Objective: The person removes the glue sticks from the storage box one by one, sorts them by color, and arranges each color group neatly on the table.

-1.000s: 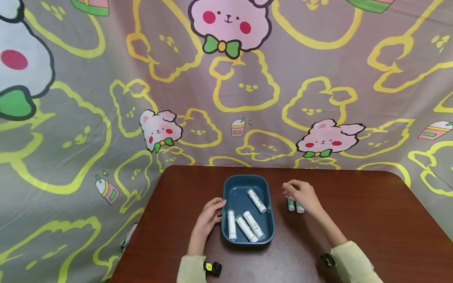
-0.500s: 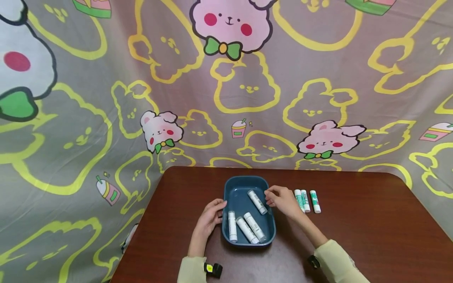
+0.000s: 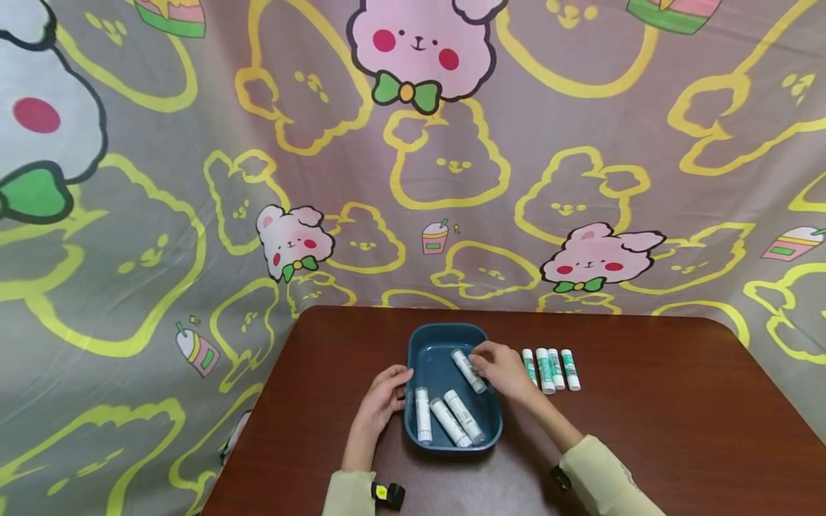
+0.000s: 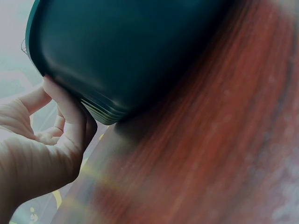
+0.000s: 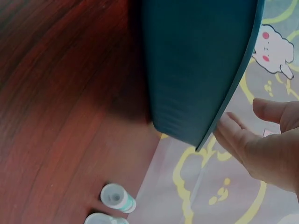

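White tube (image 3: pixel 466 370) in tray (image 3: pixel 434 358): likely light, rigid, slick, best pinched mid-barrel; right hand (image 3: pixel 506 371) loosely parted, left hand (image 3: pixel 382 398) gripping tray.

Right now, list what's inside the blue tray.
Three white tubes lie toward the near end of the blue tray, and a fourth tube farther back by the right hand. That hand covers part of the tray's right side; what's beneath the tubes is hidden.

Looks like your left hand (image 4: pixel 51 144) holds the dark teal tray (image 4: pixel 121 51) by its edge, blurry wood tabletop (image 4: pixel 201 149) beside the tray, pale patterned cloth (image 4: pixel 11 58) beyond it.
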The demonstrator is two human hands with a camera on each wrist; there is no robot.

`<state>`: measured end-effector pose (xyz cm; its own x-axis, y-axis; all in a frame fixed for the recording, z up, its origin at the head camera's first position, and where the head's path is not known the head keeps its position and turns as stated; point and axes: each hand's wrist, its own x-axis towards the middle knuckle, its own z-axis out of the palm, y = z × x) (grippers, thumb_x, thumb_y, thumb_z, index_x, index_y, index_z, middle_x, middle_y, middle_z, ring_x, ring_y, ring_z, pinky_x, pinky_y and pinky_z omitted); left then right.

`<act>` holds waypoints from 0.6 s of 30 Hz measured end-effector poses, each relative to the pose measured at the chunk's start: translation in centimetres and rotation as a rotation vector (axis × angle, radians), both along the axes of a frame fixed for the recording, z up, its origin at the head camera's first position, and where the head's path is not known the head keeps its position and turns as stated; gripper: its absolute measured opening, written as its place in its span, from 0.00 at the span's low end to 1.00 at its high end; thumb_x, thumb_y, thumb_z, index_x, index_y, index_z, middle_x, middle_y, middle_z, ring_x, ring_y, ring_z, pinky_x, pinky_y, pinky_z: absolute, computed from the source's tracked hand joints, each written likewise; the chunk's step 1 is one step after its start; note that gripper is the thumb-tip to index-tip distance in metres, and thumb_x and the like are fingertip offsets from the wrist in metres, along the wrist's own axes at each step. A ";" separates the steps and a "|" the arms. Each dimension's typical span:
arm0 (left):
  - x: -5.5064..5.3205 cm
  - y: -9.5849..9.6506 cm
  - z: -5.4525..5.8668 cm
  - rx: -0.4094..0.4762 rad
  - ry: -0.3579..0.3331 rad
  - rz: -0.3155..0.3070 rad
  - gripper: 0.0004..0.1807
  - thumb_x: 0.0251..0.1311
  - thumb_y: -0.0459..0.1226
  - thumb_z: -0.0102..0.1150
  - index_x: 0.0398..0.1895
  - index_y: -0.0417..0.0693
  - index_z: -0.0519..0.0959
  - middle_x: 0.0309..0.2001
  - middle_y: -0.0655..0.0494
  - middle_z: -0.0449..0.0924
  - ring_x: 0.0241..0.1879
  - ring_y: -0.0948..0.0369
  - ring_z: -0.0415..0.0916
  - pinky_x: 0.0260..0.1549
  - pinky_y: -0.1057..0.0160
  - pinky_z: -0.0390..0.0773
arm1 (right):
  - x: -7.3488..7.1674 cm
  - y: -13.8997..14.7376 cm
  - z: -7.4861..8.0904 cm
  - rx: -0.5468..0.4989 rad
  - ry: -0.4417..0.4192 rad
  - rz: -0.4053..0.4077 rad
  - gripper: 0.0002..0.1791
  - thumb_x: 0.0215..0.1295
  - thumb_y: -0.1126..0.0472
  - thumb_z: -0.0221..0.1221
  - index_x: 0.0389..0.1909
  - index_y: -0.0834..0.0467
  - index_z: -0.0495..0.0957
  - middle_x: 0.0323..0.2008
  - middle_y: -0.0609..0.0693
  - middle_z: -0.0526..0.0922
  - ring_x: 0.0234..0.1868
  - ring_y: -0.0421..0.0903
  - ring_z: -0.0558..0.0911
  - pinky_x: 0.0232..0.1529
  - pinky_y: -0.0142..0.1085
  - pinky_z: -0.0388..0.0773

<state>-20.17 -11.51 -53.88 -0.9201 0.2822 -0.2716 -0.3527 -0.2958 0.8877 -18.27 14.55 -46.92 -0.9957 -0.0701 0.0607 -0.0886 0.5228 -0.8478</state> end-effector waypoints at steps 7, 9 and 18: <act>0.1 -0.1 0.1 -0.002 0.012 -0.004 0.07 0.74 0.33 0.56 0.34 0.50 0.75 0.28 0.59 0.75 0.25 0.67 0.74 0.23 0.69 0.77 | -0.4 -1.5 0.0 0.079 -0.034 0.012 0.18 0.74 0.62 0.61 0.57 0.70 0.78 0.52 0.64 0.84 0.52 0.59 0.84 0.48 0.52 0.82; 0.1 -0.1 0.2 -0.002 0.009 0.000 0.07 0.74 0.33 0.56 0.34 0.50 0.75 0.28 0.59 0.75 0.24 0.67 0.74 0.23 0.69 0.76 | -0.6 -1.9 0.0 0.088 -0.053 0.021 0.19 0.74 0.62 0.61 0.58 0.70 0.77 0.54 0.65 0.83 0.54 0.61 0.83 0.51 0.53 0.81; 0.2 0.0 0.2 0.000 0.007 -0.005 0.07 0.74 0.33 0.56 0.34 0.50 0.75 0.28 0.58 0.76 0.25 0.66 0.75 0.24 0.68 0.77 | -1.4 -2.5 -0.7 0.129 -0.088 0.108 0.23 0.73 0.60 0.63 0.61 0.71 0.74 0.47 0.62 0.82 0.39 0.52 0.82 0.41 0.49 0.80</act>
<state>-20.01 -11.56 -53.71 -0.9206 0.2867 -0.2652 -0.3479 -0.2936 0.8904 -19.69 12.04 -47.63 -0.9831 -0.1781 -0.0422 -0.0786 0.6189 -0.7815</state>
